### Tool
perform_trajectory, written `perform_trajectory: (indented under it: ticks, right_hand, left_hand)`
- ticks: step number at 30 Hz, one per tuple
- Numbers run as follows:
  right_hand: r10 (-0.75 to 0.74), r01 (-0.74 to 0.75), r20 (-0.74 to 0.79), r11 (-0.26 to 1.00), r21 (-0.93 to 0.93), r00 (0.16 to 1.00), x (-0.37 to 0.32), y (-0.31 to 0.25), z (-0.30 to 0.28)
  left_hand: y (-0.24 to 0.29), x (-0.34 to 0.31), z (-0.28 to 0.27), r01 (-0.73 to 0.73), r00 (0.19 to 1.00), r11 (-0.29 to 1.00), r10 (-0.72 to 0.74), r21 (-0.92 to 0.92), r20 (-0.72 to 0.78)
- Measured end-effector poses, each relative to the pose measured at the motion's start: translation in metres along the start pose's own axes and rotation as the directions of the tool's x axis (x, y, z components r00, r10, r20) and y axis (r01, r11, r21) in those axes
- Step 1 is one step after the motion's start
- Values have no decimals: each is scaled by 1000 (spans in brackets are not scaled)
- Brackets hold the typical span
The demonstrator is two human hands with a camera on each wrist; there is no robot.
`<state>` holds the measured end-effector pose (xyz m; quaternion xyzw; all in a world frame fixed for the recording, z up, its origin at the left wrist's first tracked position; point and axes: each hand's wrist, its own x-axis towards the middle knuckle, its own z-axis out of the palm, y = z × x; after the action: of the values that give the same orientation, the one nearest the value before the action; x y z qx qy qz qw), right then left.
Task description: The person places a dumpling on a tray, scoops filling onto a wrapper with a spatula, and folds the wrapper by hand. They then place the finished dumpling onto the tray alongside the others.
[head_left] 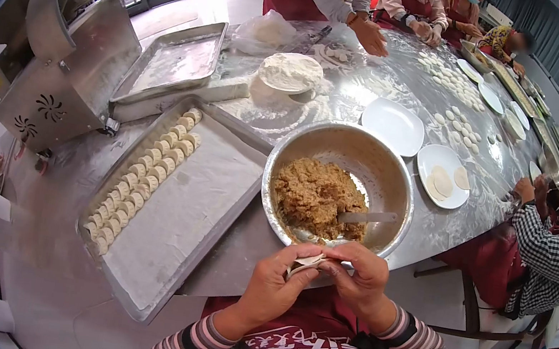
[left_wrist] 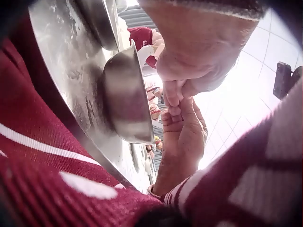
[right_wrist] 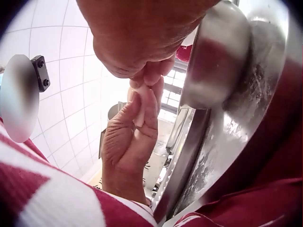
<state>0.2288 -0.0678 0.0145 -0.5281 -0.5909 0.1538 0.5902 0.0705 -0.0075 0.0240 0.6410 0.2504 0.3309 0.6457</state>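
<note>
Both my hands meet just below the table edge, pinching one pale dumpling (head_left: 305, 262) between them. My left hand (head_left: 276, 280) cups it with curled fingers; my right hand (head_left: 360, 274) presses its edge with thumb and fingertips. In the right wrist view the dumpling (right_wrist: 138, 113) shows as a thin white strip between the fingers. Right in front stands a steel bowl (head_left: 375, 161) holding brown minced filling (head_left: 314, 195) and a spoon (head_left: 367, 217).
A long tray (head_left: 198, 195) at my left carries several rows of finished dumplings (head_left: 142, 179). Behind it stand a steel machine (head_left: 62, 70), a second tray (head_left: 177, 62), a flour bowl (head_left: 290, 72), and white plates (head_left: 393, 125) with wrappers (head_left: 442, 181). Other people sit around the floury table.
</note>
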Motion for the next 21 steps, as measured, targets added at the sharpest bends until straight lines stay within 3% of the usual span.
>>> perform_trajectory:
  ticks: [5,7,9,11,14,18,20,21]
  right_hand:
    - [-157,148,-28,966,-213,987,1,1,0]
    - [-182,170,-42,963,-210,982,2,4,3]
    - [-205,189,-56,960,-208,977,3,3,5]
    - [-10,7,-64,999,-54,998,4,-4,6]
    - [26,-26,-17,1000,-13,1000,4,-4,3]
    - [-2,3,9,996,-90,1000,3,2,2]
    - [-247,254,61,923,-289,967,10,-1,0]
    - [-244,251,61,924,-288,968,10,-3,0]
  left_hand:
    - [-4,0,3,29,999,1000,-29,9,30]
    - [-9,-1,7,15,992,994,-29,-111,-126]
    - [-11,-1,5,8,990,992,-25,-122,-137]
    - [-12,-1,4,7,989,990,-27,-138,-143]
    - [-11,-3,5,28,990,988,-48,-151,-131]
    - [-11,-2,4,1,994,1000,-1,-2,-107]
    - [-10,-3,2,6,996,997,1,78,-90]
    - [-9,-2,1,-58,995,988,69,140,-73]
